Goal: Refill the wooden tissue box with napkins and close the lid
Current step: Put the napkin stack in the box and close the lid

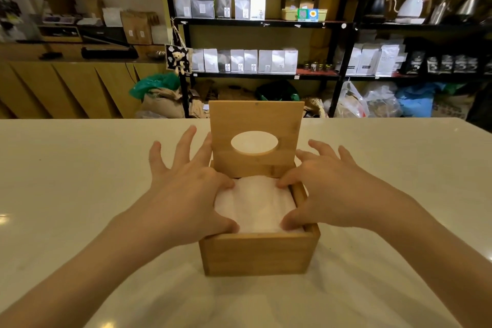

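Observation:
A wooden tissue box (257,254) stands on the white table (80,181), straight in front of me. Its hinged lid (257,114), with an oval hole, stands upright at the back. A stack of white napkins (255,205) fills the box to about the rim. My left hand (186,194) rests over the box's left side, thumb and forefinger pressing the napkins' left edge, other fingers spread. My right hand (327,189) mirrors it on the right side, thumb and forefinger on the napkins' right edge.
Behind the table stands a black shelf rack (266,22) with coffee bags and kettles. Sacks and plastic bags (354,104) lie on the floor below it. A wooden counter (66,88) runs along the left wall.

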`<action>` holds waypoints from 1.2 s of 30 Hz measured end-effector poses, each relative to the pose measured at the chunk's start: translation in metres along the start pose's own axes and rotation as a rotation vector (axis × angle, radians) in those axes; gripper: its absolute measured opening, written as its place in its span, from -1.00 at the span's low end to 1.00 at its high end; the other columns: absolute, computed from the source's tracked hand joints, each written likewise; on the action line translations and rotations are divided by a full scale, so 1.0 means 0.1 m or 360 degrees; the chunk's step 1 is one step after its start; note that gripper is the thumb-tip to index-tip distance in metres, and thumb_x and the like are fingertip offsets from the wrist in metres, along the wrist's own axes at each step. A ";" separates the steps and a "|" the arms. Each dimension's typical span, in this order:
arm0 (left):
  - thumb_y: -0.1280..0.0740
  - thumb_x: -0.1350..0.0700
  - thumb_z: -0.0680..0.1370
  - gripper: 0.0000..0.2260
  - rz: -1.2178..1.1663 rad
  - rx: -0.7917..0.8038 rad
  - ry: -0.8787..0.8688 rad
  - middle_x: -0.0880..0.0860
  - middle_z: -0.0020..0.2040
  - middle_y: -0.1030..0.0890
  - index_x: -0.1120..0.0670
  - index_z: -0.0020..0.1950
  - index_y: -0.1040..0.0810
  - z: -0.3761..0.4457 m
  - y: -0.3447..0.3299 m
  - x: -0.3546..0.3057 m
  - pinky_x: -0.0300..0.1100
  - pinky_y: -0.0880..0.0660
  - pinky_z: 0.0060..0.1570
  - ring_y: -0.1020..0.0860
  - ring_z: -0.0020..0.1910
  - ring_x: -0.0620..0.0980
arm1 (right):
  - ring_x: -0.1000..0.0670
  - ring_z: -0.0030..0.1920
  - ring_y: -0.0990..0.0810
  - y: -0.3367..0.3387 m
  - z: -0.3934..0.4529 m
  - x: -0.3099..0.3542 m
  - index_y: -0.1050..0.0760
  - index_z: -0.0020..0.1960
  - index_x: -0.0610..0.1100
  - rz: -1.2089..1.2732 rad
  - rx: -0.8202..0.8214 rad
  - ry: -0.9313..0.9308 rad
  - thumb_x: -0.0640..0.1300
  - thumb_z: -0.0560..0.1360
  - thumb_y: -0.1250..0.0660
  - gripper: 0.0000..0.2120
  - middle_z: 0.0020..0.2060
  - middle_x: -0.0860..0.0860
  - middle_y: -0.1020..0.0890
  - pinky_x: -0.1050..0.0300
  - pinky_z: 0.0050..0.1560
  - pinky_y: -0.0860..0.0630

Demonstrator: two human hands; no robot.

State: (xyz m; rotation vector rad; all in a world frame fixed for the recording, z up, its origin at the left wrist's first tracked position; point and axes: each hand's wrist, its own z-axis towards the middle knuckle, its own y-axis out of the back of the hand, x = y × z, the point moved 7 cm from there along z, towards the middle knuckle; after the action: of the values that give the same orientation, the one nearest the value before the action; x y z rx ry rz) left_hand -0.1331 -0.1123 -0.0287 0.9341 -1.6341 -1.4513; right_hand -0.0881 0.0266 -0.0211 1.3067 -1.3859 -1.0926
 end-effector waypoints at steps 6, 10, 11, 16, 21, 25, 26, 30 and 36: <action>-0.32 -0.31 0.32 -0.42 0.0026 0.0231 -0.0044 0.03 0.53 0.21 -0.29 0.32 -0.30 0.07 -0.05 0.02 0.35 0.35 0.30 0.42 0.42 0.14 | -0.21 0.47 0.10 -0.02 0.03 0.03 -0.43 0.27 0.06 -0.0190 0.0174 -0.0036 0.16 0.36 -0.37 -0.49 0.43 -0.08 -0.24 -0.37 0.37 0.17; -0.33 -0.28 0.33 -0.46 -0.0016 0.0352 -0.0080 -0.02 0.54 0.12 -0.26 0.29 -0.36 0.12 -0.10 0.02 0.33 0.36 0.30 0.38 0.44 0.12 | -0.22 0.46 0.06 -0.07 0.07 0.04 -0.45 0.24 0.00 -0.0283 0.0183 -0.0026 0.10 0.39 -0.34 -0.55 0.38 -0.08 -0.30 -0.41 0.36 0.17; -0.34 -0.28 0.33 -0.46 -0.0028 0.0368 -0.0079 -0.03 0.54 0.10 -0.25 0.29 -0.36 0.14 -0.11 0.03 0.33 0.36 0.30 0.37 0.45 0.12 | -0.22 0.45 0.04 -0.08 0.08 0.03 -0.46 0.24 0.00 -0.0275 0.0203 -0.0026 0.10 0.39 -0.33 -0.56 0.36 -0.08 -0.32 -0.41 0.35 0.16; -0.35 -0.26 0.33 -0.47 -0.0134 0.0406 -0.0074 0.01 0.54 0.06 -0.24 0.28 -0.38 0.16 -0.12 0.04 0.30 0.30 0.34 0.32 0.47 0.10 | -0.21 0.46 0.08 -0.09 0.09 -0.01 -0.47 0.23 0.05 -0.0155 0.0259 -0.0023 0.14 0.39 -0.33 -0.56 0.40 -0.07 -0.29 -0.36 0.37 0.14; -0.32 -0.23 0.37 -0.70 -0.0389 0.0089 -0.0012 0.01 0.53 -0.08 -0.25 0.08 -0.52 0.12 0.04 0.08 0.22 0.23 0.39 0.17 0.50 0.04 | -0.11 0.48 0.00 0.15 0.05 -0.08 -0.57 0.08 0.14 0.0277 -0.0262 -0.0080 0.11 0.40 -0.35 -0.74 0.37 0.00 -0.38 -0.23 0.45 0.05; -0.34 -0.15 0.41 -0.87 -0.0411 -0.0042 0.0039 -0.04 0.46 -0.26 -0.21 -0.09 -0.60 0.15 0.09 0.08 0.24 0.20 0.38 0.09 0.50 0.06 | -0.08 0.45 -0.10 0.11 0.07 -0.04 -0.65 -0.12 0.08 0.0442 -0.0514 -0.0140 0.08 0.39 -0.37 -0.86 0.26 0.03 -0.49 -0.20 0.42 -0.06; -0.36 -0.13 0.41 -0.89 -0.0391 -0.0052 0.0064 -0.04 0.46 -0.25 -0.19 -0.11 -0.61 0.16 0.08 0.09 0.25 0.19 0.38 0.09 0.50 0.07 | -0.08 0.45 -0.09 0.06 0.08 -0.02 -0.65 -0.13 0.09 0.0484 -0.0495 -0.0143 0.10 0.38 -0.38 -0.85 0.26 0.04 -0.50 -0.21 0.42 -0.05; -0.41 -0.07 0.38 -0.85 -0.0208 -0.0039 0.0157 -0.02 0.47 -0.23 -0.13 -0.07 -0.61 0.20 0.06 0.11 0.29 0.20 0.36 0.09 0.49 0.10 | -0.11 0.46 -0.01 -0.06 0.11 0.03 -0.63 -0.08 0.12 0.0400 -0.0377 -0.0180 0.15 0.34 -0.40 -0.79 0.33 0.00 -0.41 -0.27 0.43 0.05; -0.43 0.01 0.37 -0.82 -0.0112 0.0027 0.0116 -0.02 0.36 -0.34 -0.06 -0.05 -0.60 0.25 0.02 0.06 0.34 0.24 0.33 0.08 0.49 0.13 | -0.14 0.45 -0.02 -0.05 0.15 0.04 -0.63 -0.05 0.09 0.0212 -0.0282 -0.0170 0.17 0.33 -0.40 -0.75 0.31 0.00 -0.40 -0.34 0.39 0.12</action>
State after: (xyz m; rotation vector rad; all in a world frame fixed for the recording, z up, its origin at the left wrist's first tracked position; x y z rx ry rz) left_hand -0.1579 -0.1067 -0.0287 1.0517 -1.5766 -1.4354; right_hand -0.1019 0.0230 -0.0287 1.0274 -1.3989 -1.1792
